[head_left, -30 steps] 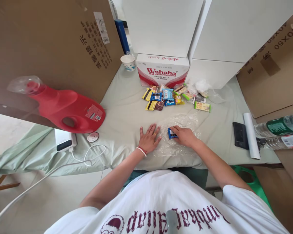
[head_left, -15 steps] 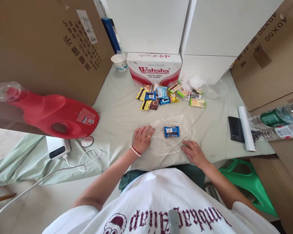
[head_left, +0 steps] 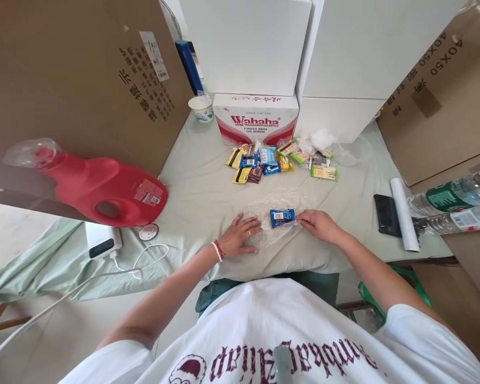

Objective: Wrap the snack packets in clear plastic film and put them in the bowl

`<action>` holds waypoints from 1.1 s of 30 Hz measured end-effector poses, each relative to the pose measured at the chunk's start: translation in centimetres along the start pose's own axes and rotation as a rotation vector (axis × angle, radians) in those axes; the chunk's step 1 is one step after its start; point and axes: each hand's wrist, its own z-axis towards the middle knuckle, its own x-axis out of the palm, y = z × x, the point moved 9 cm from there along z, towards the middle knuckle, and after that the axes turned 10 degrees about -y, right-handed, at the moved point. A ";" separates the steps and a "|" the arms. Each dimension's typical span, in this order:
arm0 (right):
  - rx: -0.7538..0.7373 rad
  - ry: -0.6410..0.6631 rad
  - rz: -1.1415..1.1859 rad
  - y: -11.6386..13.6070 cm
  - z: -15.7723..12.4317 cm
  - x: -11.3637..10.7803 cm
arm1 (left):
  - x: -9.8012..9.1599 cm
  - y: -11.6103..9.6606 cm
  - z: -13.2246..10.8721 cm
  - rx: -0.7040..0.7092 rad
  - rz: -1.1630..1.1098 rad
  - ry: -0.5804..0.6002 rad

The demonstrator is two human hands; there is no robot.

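A small blue snack packet (head_left: 282, 217) lies on a sheet of clear plastic film (head_left: 266, 234) spread over the cloth. My left hand (head_left: 240, 236) rests at the film's left side, fingers spread and palm down. From the right, my right hand (head_left: 319, 224) pinches the film's right edge, folded in close beside the blue packet. Beyond the film is a heap of wrapped snacks, among them a light-blue packet (head_left: 268, 156), a yellow packet (head_left: 236, 158) and a green-edged packet (head_left: 324, 172).
A red detergent jug (head_left: 108, 192), a white power bank (head_left: 102, 240) and a cable stand at the left. At the back are a Wahaha carton (head_left: 258, 120) and a paper cup (head_left: 201, 109). On the right lie a black phone (head_left: 386, 214), a white roll (head_left: 405, 216) and bottles (head_left: 456, 192).
My right hand has taken hold of the film's right edge and drawn it inward to the packet. My left hand has shifted slightly right and nearer to me.
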 end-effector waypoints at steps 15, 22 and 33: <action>0.208 -0.101 -0.052 -5.1 4.9 -2.4 | -2.5 6.4 3.0 -0.810 -0.156 -0.458; 0.083 0.230 0.195 -1.9 4.8 1.1 | -2.3 5.7 2.9 -0.761 -0.231 -0.504; 0.157 0.124 0.183 -4.0 8.8 3.5 | -6.8 4.1 -0.4 -0.749 0.163 -0.946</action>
